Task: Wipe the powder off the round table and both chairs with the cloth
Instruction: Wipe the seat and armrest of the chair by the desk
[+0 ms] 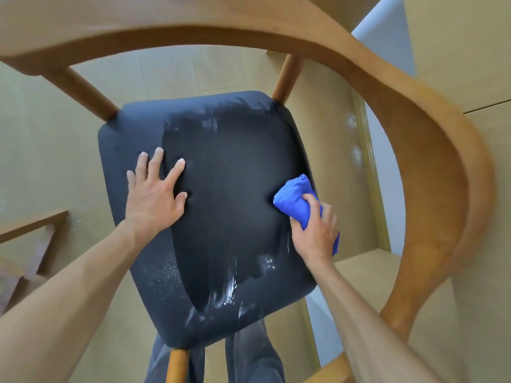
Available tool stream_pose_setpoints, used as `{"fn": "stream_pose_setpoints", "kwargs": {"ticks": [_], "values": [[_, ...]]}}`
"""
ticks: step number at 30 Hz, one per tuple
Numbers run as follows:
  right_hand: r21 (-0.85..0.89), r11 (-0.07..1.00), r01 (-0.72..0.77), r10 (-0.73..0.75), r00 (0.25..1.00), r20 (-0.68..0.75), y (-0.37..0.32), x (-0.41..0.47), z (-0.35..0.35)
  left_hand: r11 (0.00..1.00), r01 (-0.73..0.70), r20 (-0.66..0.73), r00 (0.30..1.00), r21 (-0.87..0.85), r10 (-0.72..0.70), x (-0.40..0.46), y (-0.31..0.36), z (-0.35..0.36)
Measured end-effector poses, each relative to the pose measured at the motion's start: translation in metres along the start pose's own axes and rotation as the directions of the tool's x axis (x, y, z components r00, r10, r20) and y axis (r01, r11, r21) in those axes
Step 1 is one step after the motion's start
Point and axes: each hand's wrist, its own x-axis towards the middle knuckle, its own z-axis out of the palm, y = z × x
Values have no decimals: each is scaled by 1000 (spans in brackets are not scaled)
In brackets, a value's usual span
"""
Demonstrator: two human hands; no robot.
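In the head view, a dark padded chair seat (221,205) is seen from above, ringed by the curved wooden backrest (387,87). The left hand (154,200) is laid flat near the seat's left edge, fingers spread and straight, nothing held. A bunched blue cloth (297,201) is gripped by the right hand (315,230) with curled fingers and pressed onto the seat at its right edge. White powder (226,294) is left in streaks near the front edge and along the back edge. The cloth is judged soft, light and easily wadded; the cushion is judged yielding, so firm, bunched holds should suit it.
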Motion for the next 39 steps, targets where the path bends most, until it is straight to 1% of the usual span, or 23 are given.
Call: {"fn": "stream_pose_setpoints", "kwargs": {"ticks": [2,4,6,8,10,12,13,15,18,20,22,24,26,29,30,32,33,35,37,39], "values": [[2,993,-119,119,993,13,-16,-39,6,1000,-1,12,1000,1,1,0,0,-3],[22,969,-245,243,967,81,-39,-80,13,1000,-4,23,1000,3,4,0,-1,-4],[33,955,-295,286,944,163,-67,-119,22,1000,-6,48,999,2,6,-2,-2,-7],[37,966,-258,242,942,234,-90,-146,29,1000,-14,84,996,10,13,-2,-3,-9],[74,977,-201,166,930,329,-100,-155,29,999,-29,118,993,14,27,-2,-6,-13],[199,966,-165,70,909,412,-100,-151,21,999,-37,143,989,17,34,-3,-11,-18],[280,949,-148,18,907,420,-98,-143,15,999,-39,151,988,24,35,-4,-12,-20],[393,914,-96,-51,936,348,-99,-114,1,999,-40,165,986,37,33,-5,-13,-24],[418,907,-53,-17,987,161,-111,-46,-20,999,-38,188,982,34,31,-5,-11,-25],[382,923,-36,12,998,66,-120,8,-28,999,-36,194,981,34,29,-5,-11,-23],[339,941,-11,8,1000,11,-132,55,-28,999,-38,188,982,28,32,-4,-11,-21],[260,965,20,-23,1000,9,-151,86,-19,999,-45,175,984,13,42,-3,-11,-17],[104,993,64,-68,997,37,-176,94,-4,999,-43,156,987,-15,45,0,-14,-14],[-102,984,148,-147,989,17,-194,71,15,996,-27,127,991,-85,37,0,-18,-13],[-137,969,206,-206,978,13,-191,59,20,994,-23,119,992,-106,35,-1,-18,-14],[-192,909,369,-378,926,-8,-177,29,32,991,-13,107,994,-134,27,-2,-18,-16],[-213,879,426,-440,898,-23,-169,13,36,989,-8,107,994,-147,24,-2,-18,-17],[-218,840,497,-512,859,-15,-156,-20,46,986,-10,107,994,-168,28,-2,-20,-17],[-210,802,559,-568,823,23,-143,-51,51,982,-33,123,991,-187,56,-3,-23,-17],[-212,746,631,-633,771,65,-127,-75,52,975,-43,148,986,-216,77,-3,-27,-19]]}}
